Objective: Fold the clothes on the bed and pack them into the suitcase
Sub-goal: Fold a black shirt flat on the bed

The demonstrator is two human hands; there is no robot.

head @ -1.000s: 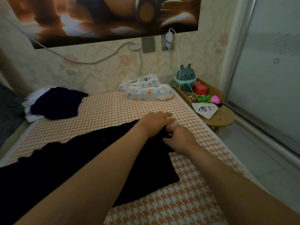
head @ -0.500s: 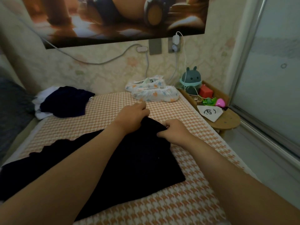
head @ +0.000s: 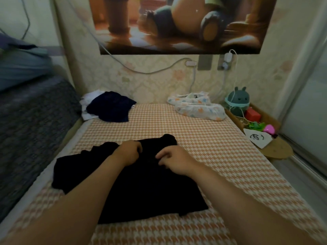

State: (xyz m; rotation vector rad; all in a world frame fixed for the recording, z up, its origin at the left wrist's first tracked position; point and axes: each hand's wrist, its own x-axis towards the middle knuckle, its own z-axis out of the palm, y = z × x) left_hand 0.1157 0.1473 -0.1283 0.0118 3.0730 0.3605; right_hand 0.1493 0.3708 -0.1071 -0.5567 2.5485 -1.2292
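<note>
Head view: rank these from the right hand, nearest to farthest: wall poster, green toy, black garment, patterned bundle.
1. black garment: directly under the right hand, which pinches it.
2. patterned bundle: ahead, at the far end of the bed.
3. green toy: past the bundle, further right, beside the bed.
4. wall poster: high on the far wall.

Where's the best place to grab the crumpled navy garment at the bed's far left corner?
Probably pinch the crumpled navy garment along its near edge, from the front: that edge lies straight on the orange checked bedsheet, while its left side overlaps white cloth.
</note>
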